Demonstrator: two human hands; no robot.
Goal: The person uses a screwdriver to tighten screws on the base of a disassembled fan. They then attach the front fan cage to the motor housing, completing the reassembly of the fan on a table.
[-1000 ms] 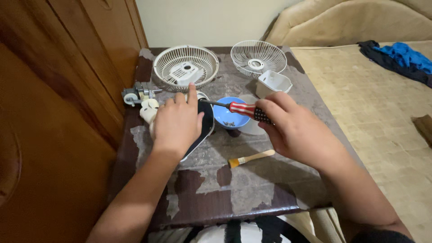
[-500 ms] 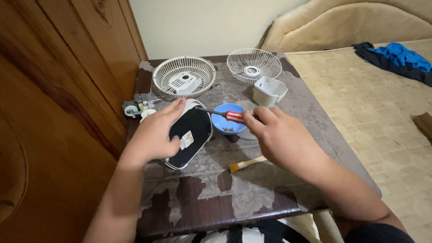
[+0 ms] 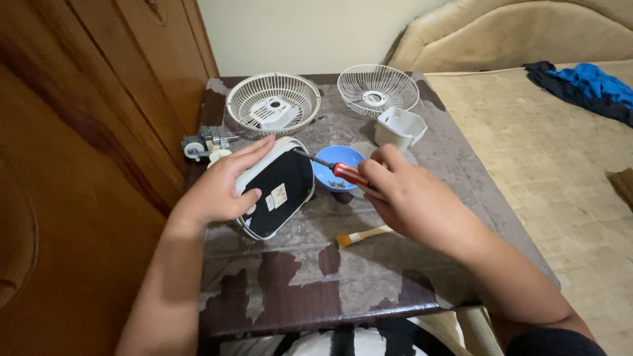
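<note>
the white plastic fan base with its flat black underside (image 3: 277, 194) lies tipped up on the desk (image 3: 369, 277), left of middle, its dark face with a small pale label turned toward the person. its oval shape runs lengthwise from near-left to far-right. the left hand (image 3: 221, 188) cups its left rim, fingers spread along the top edge and thumb pressed on the near side, so this grip is clamped on the base. the right hand (image 3: 412, 201) is curled tight round the red-handled screwdriver (image 3: 339, 169); its thin metal shaft points up and to the left, the tip meeting the far right edge of the base. the handle is glossy, red with some white.

just behind the shaft sits a small round blue plastic bowl (image 3: 333, 173) with a few tiny dark screws in it. nearer the person, a short paintbrush with a pale wooden handle and yellow bristles (image 3: 362, 235) lies almost crosswise. farther back stand a white plastic rear fan grille with a square hub (image 3: 272, 103), a thinner white wire front grille (image 3: 378, 89), and a white boxy plastic housing (image 3: 399, 127). at the left edge lies a small grey metal motor (image 3: 198, 144). the desk's brown veneer is peeling in ragged patches, showing grey underneath. a tan mattress (image 3: 560, 158) lies to the right.
</note>
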